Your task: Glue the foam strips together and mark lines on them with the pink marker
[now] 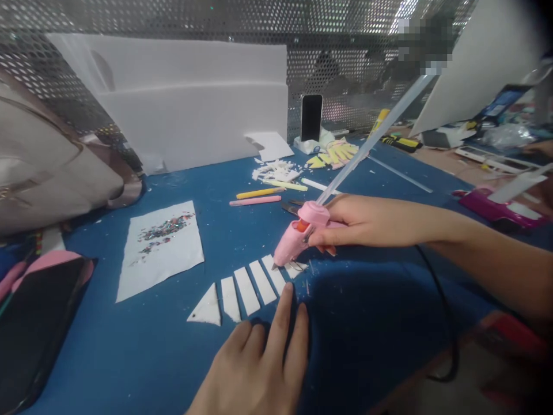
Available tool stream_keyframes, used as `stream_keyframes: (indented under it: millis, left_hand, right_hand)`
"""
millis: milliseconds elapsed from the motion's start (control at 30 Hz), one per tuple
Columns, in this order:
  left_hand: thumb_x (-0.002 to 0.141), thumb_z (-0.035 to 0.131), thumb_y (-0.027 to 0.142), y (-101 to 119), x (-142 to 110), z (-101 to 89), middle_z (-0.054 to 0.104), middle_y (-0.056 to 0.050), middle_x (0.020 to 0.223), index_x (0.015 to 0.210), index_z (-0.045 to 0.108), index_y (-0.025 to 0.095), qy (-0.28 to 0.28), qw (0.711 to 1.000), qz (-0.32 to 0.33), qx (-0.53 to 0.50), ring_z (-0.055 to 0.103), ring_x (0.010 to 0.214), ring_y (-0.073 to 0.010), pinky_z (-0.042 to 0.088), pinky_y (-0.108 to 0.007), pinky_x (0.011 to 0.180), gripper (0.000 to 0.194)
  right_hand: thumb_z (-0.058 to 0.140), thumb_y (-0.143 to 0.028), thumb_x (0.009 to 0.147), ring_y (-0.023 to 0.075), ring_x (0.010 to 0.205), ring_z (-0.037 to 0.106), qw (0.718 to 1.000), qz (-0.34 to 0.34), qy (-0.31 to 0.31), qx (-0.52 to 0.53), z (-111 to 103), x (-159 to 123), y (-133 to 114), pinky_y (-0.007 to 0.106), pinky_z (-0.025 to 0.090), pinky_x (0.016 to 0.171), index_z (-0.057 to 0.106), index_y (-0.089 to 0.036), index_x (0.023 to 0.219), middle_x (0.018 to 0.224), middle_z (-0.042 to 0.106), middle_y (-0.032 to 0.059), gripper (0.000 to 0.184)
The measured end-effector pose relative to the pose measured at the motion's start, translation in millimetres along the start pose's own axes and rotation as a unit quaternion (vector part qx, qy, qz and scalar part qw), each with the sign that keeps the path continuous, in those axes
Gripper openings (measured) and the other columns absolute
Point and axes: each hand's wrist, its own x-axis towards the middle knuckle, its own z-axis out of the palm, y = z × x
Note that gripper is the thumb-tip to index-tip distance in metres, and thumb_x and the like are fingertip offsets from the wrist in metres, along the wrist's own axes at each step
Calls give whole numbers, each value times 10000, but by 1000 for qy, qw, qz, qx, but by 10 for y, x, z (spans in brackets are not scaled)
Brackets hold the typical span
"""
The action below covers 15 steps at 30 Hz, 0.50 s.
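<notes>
My right hand (345,222) is wrapped around a pink hot glue gun (294,239) with a long clear glue stick (380,132) rising from its back. The gun's nozzle points down at the far end of a white foam strip (274,276). My left hand (259,363) holds nothing; its index finger reaches out to the near end of that strip, while some other fingers bend. Several more white strips (246,290) lie in a row to the left, ending in a triangular piece (206,307) with a dark dot. Another white piece (297,269) sits at the row's right end, partly behind the nozzle.
A white sheet (125,285) with colourful glitter bits lies to the left. Markers (256,200), white scraps (276,171), pliers (290,207) and a glove (341,153) are behind. A phone (311,118) stands at the back. The gun's black cord (447,323) hangs at right.
</notes>
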Motion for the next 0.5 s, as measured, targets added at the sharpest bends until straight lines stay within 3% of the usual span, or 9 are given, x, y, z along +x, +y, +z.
stream_keyframes:
  millis: [167,367,500]
  left_hand:
    - [849,586,175,-4,-18,99,599,-248,1320,1285,582,32,80,997,6,-17,621,561,-167,486,-322,492,458]
    - [920,525,113,-46,19,48,760,22,1021,1089,706,188,195,977,15,-87,613,684,-137,454,-309,616,259]
    - [928,532,115,-132,38,-41,737,11,872,968,712,176,214,968,-7,-131,594,672,-160,447,-338,640,194]
  right_hand:
    - [493,-480,956,141,695,581,1000,-6,16,12,12,11,26,256,374,638,654,-159,794,788,663,25,394]
    - [525,-429,954,100,580,489,999,-19,32,38,-2,29,38,246,338,572,674,-151,845,691,595,-9,334]
    - [529,-431,955,87,547,484,995,-43,63,65,-12,-3,87,234,356,553,656,-140,799,636,570,-19,354]
